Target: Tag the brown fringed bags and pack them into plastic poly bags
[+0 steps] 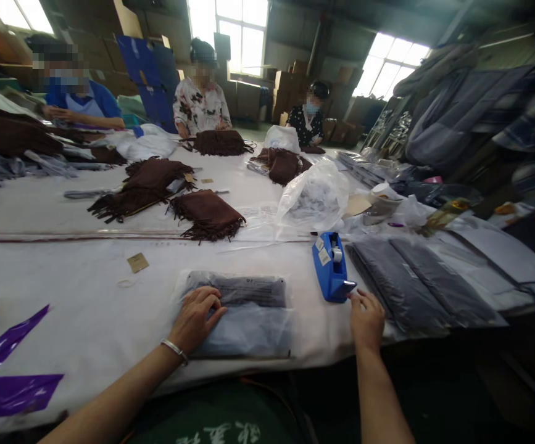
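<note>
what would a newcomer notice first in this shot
The brown fringed suede pieces stand out first, lying mid-view on the long white-covered table. Nearer, the bright blue tape dispenser sits just beyond the right hand, while the left hand rests on a clear plastic bag holding a grey folded item. A glossy purple plastic strip catches the eye at lower left.

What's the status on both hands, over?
Left hand flat on clear plastic bag. Right hand beside blue tape dispenser. Grey packages just right of it.
</note>
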`<state>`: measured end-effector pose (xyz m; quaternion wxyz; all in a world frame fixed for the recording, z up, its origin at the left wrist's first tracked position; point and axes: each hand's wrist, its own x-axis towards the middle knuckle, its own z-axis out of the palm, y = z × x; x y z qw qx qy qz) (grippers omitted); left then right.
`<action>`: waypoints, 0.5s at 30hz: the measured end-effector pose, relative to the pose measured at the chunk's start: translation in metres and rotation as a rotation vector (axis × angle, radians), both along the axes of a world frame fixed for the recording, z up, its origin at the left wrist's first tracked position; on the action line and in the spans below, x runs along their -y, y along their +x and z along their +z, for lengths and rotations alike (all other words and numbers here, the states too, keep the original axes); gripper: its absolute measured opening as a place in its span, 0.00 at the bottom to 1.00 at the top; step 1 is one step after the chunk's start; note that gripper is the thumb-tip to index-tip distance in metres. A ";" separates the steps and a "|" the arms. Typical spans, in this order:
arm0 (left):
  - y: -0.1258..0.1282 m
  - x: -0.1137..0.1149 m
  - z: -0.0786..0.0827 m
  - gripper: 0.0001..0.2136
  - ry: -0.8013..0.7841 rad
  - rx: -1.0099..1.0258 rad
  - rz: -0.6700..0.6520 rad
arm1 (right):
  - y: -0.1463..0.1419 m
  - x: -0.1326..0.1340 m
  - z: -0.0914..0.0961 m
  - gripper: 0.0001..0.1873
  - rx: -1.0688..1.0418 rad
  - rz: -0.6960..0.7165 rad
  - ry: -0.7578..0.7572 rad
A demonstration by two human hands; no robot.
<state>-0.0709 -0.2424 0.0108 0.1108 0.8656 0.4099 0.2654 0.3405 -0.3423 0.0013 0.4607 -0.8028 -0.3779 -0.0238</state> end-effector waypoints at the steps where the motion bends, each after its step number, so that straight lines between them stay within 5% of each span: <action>1: 0.000 0.000 0.000 0.06 0.003 -0.002 -0.002 | 0.004 -0.003 0.001 0.23 -0.001 -0.012 -0.001; 5: 0.000 -0.001 0.000 0.06 0.007 -0.006 -0.013 | 0.023 -0.027 0.018 0.25 -0.114 0.054 -0.010; 9: -0.001 -0.001 -0.002 0.06 0.014 0.012 -0.005 | 0.012 -0.030 0.034 0.26 -0.166 0.169 0.022; 15: -0.001 0.000 -0.002 0.05 -0.022 0.032 -0.005 | -0.019 0.001 0.012 0.31 -0.121 0.018 0.087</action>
